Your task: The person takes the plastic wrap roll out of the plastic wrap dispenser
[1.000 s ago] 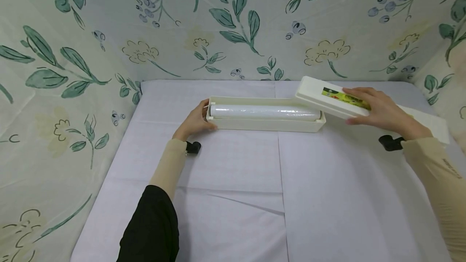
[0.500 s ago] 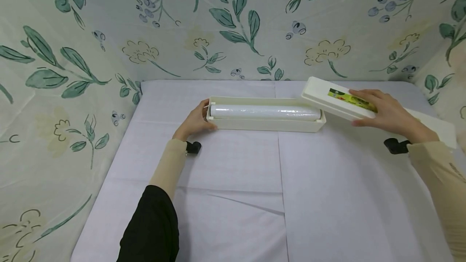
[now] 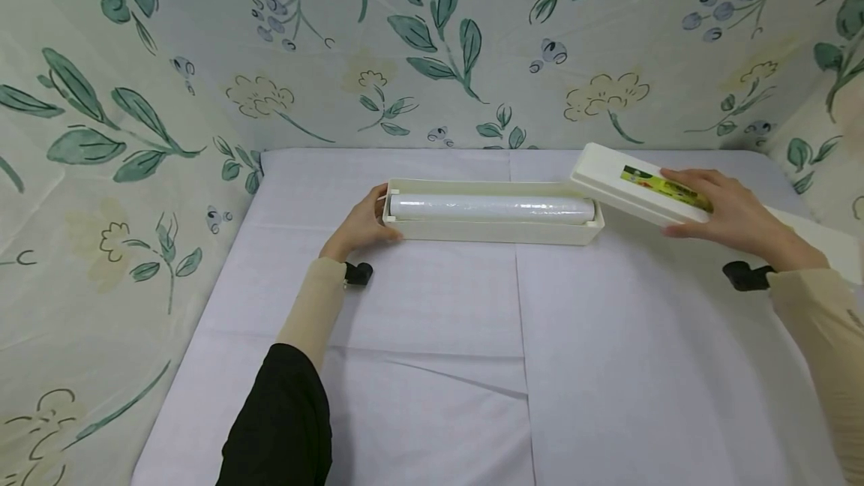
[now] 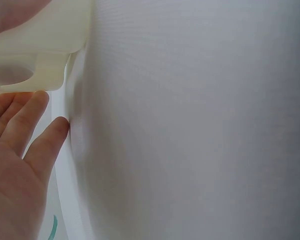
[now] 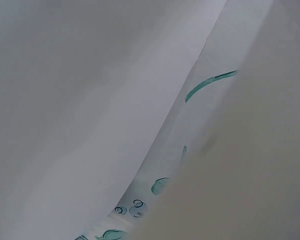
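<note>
Toward twelve o'clock on the white-covered table (image 3: 432, 418), an open cream box (image 3: 493, 232) is lying lengthwise from nine to three, and a film-wrapped roll (image 3: 493, 208) is resting inside it. At the box's nine o'clock end, the left hand (image 3: 358, 229) is gripping it between thumb and fingers. Over at three o'clock, a long white lid (image 3: 621, 187) is slanting toward four, its corner overlapping the box's end in the head view; whether the two are touching cannot be told. The right hand (image 3: 736, 217) is clasping the lid, its fingers partly covering a yellow-green label (image 3: 658, 184). Both hands are holding well apart from each other. Beige sleeves (image 3: 313, 313) are covering the forearms, with black fabric (image 3: 283, 418) showing farther up the left arm. Leaf-and-flower cloth (image 3: 304, 122) is hanging beyond the table at twelve and nine o'clock.
</note>
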### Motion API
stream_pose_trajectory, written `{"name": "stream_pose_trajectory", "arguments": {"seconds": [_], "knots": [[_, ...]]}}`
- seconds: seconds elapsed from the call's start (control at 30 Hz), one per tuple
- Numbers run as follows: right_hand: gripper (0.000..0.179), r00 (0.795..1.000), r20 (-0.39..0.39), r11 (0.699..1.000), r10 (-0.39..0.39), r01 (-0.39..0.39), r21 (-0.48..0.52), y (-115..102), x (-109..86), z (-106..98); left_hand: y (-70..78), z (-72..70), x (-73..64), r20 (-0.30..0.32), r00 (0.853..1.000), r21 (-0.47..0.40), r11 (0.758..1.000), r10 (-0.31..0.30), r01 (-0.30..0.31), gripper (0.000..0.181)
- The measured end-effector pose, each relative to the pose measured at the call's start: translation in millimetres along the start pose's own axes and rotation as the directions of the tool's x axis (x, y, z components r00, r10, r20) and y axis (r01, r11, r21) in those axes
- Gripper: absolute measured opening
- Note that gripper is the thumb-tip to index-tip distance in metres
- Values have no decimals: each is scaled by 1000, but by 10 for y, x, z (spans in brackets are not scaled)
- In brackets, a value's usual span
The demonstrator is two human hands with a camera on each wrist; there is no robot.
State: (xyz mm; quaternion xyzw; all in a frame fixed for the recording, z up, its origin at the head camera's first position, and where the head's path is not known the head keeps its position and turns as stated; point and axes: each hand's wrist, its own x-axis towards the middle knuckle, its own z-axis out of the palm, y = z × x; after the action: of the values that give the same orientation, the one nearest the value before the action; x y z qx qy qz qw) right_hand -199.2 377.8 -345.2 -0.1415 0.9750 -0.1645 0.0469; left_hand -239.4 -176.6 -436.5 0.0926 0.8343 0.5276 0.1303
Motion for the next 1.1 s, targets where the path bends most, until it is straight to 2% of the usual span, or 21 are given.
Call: {"name": "stream_pose_trajectory", "arguments": {"seconds": [0.57,1.1], "knots": [[102,998,16,997,65,-66,28,171,-136,-11,-13,-15,15,15,1000,-3,1000,-10,10,107],[104,994,-9,993,112,-112,30,263,-234,34,-11,-9,7,10,1000,1,1000,1,-1,106]]}}
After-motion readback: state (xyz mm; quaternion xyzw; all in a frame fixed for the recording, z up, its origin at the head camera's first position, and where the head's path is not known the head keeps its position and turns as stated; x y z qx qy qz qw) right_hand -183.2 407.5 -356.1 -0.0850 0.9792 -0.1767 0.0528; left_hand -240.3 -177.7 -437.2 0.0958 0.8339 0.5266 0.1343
